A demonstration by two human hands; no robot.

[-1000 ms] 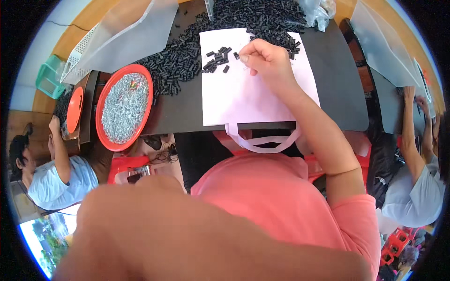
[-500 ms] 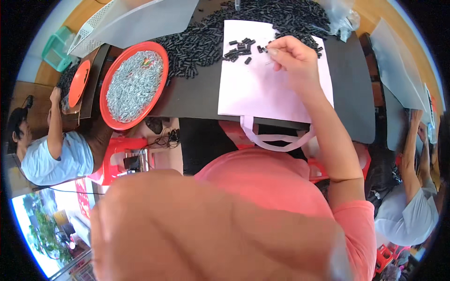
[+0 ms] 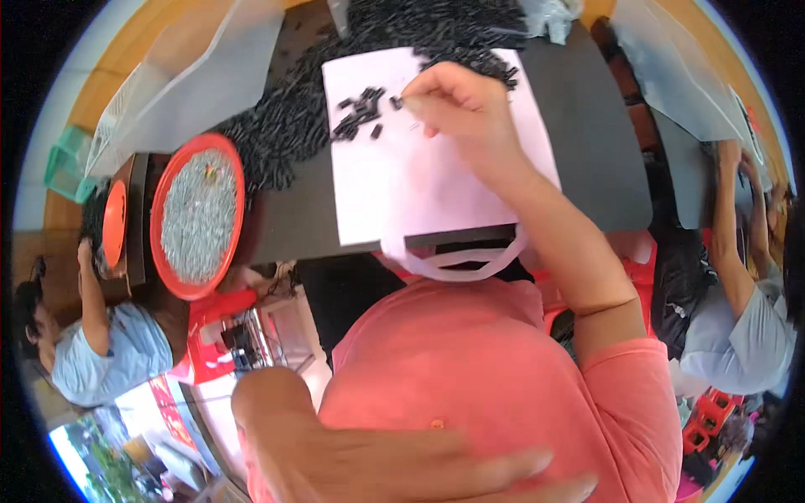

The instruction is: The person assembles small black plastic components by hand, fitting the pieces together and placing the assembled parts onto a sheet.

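Over the pale pink tote bag [image 3: 369, 201], my right hand [image 3: 457, 105] is closed in a pinch, thumb against forefinger. A small black cylindrical piece [image 3: 397, 102] lies right by its fingertips; whether the fingers hold anything I cannot make out. Thin metal bits [image 3: 415, 126] show below the fingers. To the left, a loose cluster of short black pieces [image 3: 360, 113] rests on the bag. My left hand [image 3: 394, 461] is low in front of my pink shirt, blurred, fingers stretched out, apparently holding nothing.
A red round tray [image 3: 194, 292] of small silvery metal parts stands left on the dark table [image 3: 298, 205]. A big heap of black pieces [image 3: 277, 134] spreads behind it. Clear plastic bags [image 3: 553, 17] lie at the back. Co-workers [image 3: 117, 348] sit to the left and right.
The view has shifted, so the bag and tray appear further left and lower. My left hand, a large blur close up before, now shows its outstretched fingers lower down. The right hand stays pinched.
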